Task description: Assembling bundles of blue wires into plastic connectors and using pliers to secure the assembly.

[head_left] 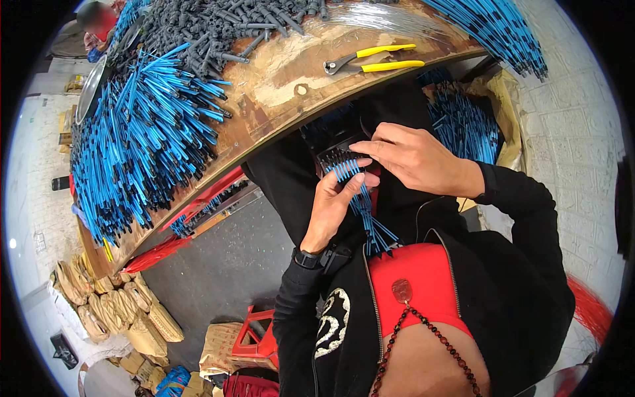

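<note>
My left hand (334,204) is closed round a fanned bundle of thin blue rods with black ends (360,202), held over my lap. Their black tips (337,157) line up above the thumb and fingers, while the other ends spread down toward my chest. My right hand (417,157) comes in from the right with its fingers bent together against the upper side of those tips. Whatever its fingertips pinch is too small or hidden to make out. Behind both hands, dark cloth and a dark tray-like edge are partly covered.
The wooden table (271,99) curves ahead of me. On it lie a large heap of blue rods (145,139), dark grey plastic fittings (218,26), thin clear strands (390,20) and yellow-handled pincers (377,58). A sack of blue rods (466,126) stands right; a red stool (258,337) is lower left.
</note>
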`<state>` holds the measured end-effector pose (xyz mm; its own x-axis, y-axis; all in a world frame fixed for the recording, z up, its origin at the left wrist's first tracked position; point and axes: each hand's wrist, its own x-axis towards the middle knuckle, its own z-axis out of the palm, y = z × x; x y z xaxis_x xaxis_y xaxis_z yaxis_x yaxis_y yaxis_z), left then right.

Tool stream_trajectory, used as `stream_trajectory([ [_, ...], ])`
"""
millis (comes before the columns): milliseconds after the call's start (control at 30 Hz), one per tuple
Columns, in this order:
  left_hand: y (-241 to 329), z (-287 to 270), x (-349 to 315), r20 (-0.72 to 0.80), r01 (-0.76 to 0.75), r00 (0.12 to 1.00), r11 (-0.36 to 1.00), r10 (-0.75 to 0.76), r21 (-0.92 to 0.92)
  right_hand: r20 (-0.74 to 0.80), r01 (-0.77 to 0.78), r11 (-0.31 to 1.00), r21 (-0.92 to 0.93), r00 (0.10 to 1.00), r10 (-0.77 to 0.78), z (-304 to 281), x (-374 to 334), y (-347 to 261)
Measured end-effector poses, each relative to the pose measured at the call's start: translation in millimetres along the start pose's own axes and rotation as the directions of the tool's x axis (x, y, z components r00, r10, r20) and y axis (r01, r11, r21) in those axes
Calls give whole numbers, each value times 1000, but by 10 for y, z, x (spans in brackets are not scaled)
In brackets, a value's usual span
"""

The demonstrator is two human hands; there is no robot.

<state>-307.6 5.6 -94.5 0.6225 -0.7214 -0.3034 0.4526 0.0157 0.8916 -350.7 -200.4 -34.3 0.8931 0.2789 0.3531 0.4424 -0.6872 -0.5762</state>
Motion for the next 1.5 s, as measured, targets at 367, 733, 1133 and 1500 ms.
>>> stream_trajectory([
  [367, -47, -24, -6, 63, -1, 998, 999, 4, -43, -159, 49, 991, 121, 987, -29, 117, -1, 32],
  [733, -44, -23, -8, 70, -31, 997, 999, 31, -9, -140, 205, 952, -229, 961, -241, 79, 10, 39],
  [1133, 9, -57, -28, 146, -89, 985, 996, 87, 4, -54, 219, 967, -132, 972, -228, 56, 70, 54],
  [1500, 48, -39, -1, 133, -35, 991, 999, 32, 26, -74, 242, 970, -28, 967, -243, 25, 145, 57],
])
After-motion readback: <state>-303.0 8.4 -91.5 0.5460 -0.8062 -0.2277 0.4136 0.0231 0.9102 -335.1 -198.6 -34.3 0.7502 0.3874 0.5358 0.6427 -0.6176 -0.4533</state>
